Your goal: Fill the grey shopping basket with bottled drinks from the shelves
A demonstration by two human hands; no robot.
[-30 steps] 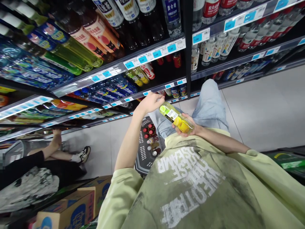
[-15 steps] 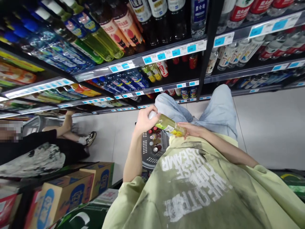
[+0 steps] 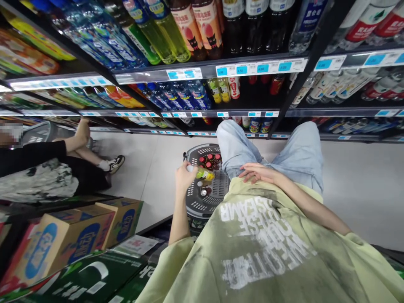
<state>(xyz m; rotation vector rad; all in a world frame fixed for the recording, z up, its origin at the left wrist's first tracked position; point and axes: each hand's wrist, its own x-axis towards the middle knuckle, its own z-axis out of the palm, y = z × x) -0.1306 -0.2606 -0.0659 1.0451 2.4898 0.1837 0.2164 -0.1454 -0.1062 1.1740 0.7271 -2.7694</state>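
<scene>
My left hand (image 3: 184,176) is closed round the white-capped end of a drink bottle (image 3: 205,174) with yellow-green liquid and a yellow label. It holds the bottle tilted over a grey shopping basket (image 3: 199,209) beside my left knee. Several red-capped bottles (image 3: 211,157) stand in the basket's far part, and a few other bottles (image 3: 203,192) are nearer its front. My right hand (image 3: 259,172) rests at my lap, fingers stretched out and holding nothing.
Drink shelves (image 3: 202,111) with several rows of bottles and price tags run ahead. On the left, another person's arm (image 3: 75,136) is near a second grey basket (image 3: 36,134). Cardboard boxes (image 3: 72,244) and green cartons (image 3: 94,273) stand at lower left.
My left hand has moved the bottle away from my right hand, down and left over the basket. My right hand has let go of it. The view has shifted a little.
</scene>
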